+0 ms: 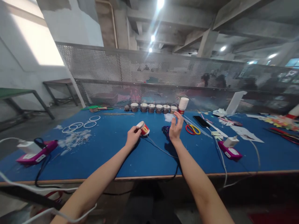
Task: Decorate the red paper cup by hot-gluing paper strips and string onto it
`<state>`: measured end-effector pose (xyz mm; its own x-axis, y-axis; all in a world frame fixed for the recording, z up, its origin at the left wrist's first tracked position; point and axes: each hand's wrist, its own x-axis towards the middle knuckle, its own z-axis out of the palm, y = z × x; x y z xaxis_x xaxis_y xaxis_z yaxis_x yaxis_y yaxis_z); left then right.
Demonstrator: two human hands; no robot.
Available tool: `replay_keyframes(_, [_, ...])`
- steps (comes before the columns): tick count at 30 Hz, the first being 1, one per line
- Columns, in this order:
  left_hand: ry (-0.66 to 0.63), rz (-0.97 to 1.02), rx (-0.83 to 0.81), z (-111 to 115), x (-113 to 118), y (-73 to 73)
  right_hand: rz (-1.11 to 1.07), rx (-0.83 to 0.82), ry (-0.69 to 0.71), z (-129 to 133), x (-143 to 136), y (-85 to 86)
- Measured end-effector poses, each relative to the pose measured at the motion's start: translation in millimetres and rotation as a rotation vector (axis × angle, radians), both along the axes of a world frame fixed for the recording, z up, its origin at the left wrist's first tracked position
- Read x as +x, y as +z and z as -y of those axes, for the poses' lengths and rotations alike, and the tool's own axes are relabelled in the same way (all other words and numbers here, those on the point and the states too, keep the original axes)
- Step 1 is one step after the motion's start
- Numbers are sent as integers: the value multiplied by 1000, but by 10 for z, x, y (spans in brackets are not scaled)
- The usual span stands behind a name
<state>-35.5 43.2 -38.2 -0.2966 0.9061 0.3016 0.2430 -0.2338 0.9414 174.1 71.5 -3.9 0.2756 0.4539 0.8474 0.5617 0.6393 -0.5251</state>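
My left hand (133, 136) grips a small red, white and yellow paper cup (145, 129), which lies tilted on its side just above or on the blue tabletop. A thin grey cord (158, 147) runs from beside the cup's base toward the right. Raised over the table, my right hand (176, 127) has its fingers apart and slightly bent, with nothing visible in it. Close to its left side lies a dark blue object (165, 128), partly hidden by the hand, so its kind is unclear. Scissors (192, 129) with red and yellow handles rest to the right of this hand.
Several small cups with dark contents (159, 109) line the back edge, beside a stack of paper cups (183, 105). White rings (90, 124) and scraps (74, 140) lie left. A phone (201, 121) and purple power strips (230, 151) with trailing cables flank the work area.
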Motion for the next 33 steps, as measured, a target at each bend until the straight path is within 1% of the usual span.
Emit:
replay_keyframes(3, [-5,32,-1,49,-3,38,48,-25,177,200,-252,-23])
replay_keyframes(6, [-18,63,7,75,8,69,133,-77,349,355,-522,-118])
replay_keyframes(9, [-39,96,11,82,38,77,196,-117,416,396,-687,-238])
replay_keyframes(13, [-70,121,-4,88,82,64,247,-160,401,325,-697,-345])
replay_keyframes(19, [-110,129,-60,109,103,68,287,-185,375,251,-642,-410])
replay_keyframes(26, [-168,134,-121,177,142,103,289,-185,337,254,-630,-388])
replay_keyframes(33, [-194,112,-134,187,156,134,267,-218,312,225,-599,-376])
